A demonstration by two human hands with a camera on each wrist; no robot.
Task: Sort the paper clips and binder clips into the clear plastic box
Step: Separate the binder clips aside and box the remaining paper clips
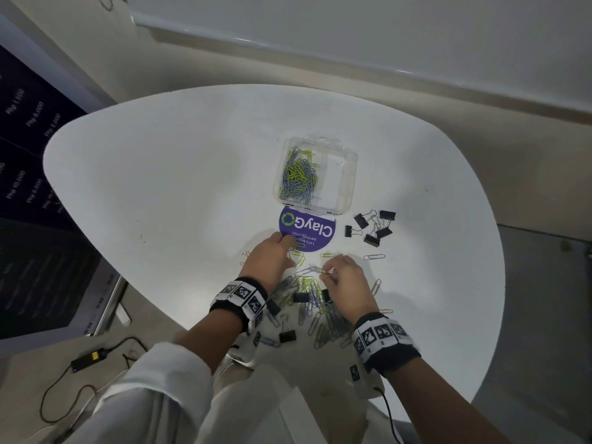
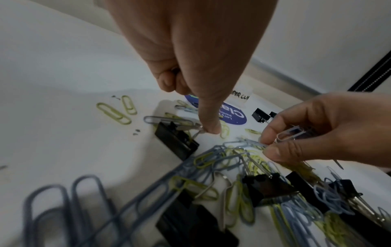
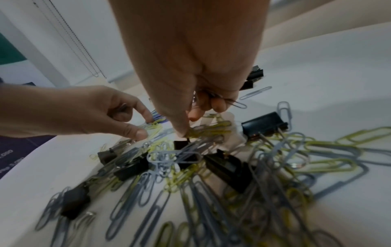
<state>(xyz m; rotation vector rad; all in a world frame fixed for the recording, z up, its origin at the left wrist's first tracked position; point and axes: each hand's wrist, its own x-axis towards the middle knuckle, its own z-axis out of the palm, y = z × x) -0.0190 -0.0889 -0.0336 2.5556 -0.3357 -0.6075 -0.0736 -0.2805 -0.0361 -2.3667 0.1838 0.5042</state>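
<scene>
A clear plastic box (image 1: pixel 344 174) sits mid-table with green and blue-grey paper clips (image 1: pixel 298 176) in its left compartment; the right compartment looks empty. A mixed pile (image 1: pixel 309 299) of paper clips and black binder clips (image 3: pixel 264 125) lies near the front edge. My left hand (image 1: pixel 290 249) reaches down at the pile's far side, thumb and forefinger pinching yellow-green paper clips (image 3: pixel 152 127). My right hand (image 1: pixel 326 272) holds several paper clips (image 2: pixel 291 134) in its curled fingers and pinches a blue-grey one (image 2: pixel 243 143) at the top of the pile.
The box's lid with a purple sticker (image 1: pixel 307 230) lies in front of the box. A separate group of black binder clips (image 1: pixel 373 227) rests right of the lid. Loose paper clips (image 1: pixel 374 257) are scattered to the right. The table edge (image 1: pixel 198 328) is close.
</scene>
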